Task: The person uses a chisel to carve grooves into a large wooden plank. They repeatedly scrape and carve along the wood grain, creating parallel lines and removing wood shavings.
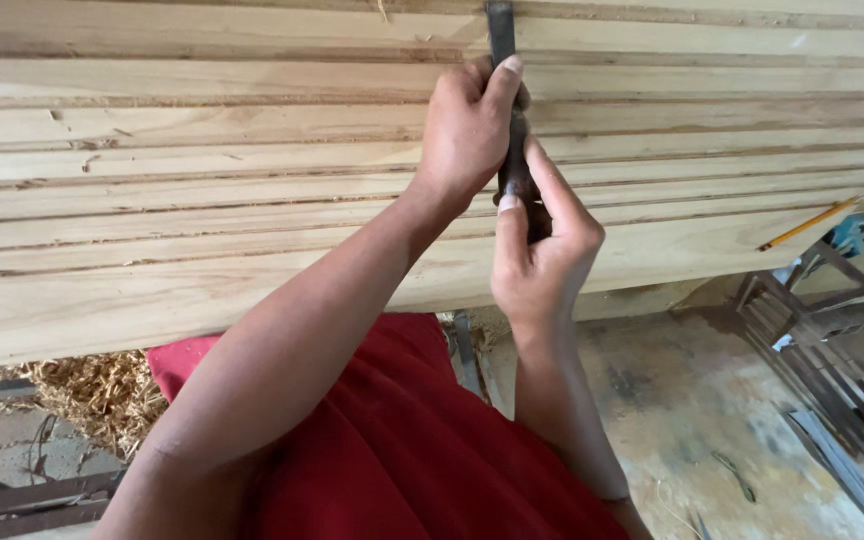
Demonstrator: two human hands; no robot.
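We saw a big stack of pale planks (202, 200) that filled the upper part of the view, lying side by side on their edges. Below it was red cloth (392, 440) over the person's lap, and wood shavings (102, 390) lay on the floor at the left. A dark metal tool (502, 40) stood upright across the planks. The left hand (467, 130) was closed around it higher up, with the thumb pressed along the tool. The right hand (542, 250) gripped its lower part, fingers wrapped tight. A yellow pencil (809, 223) lay on the planks at the right.
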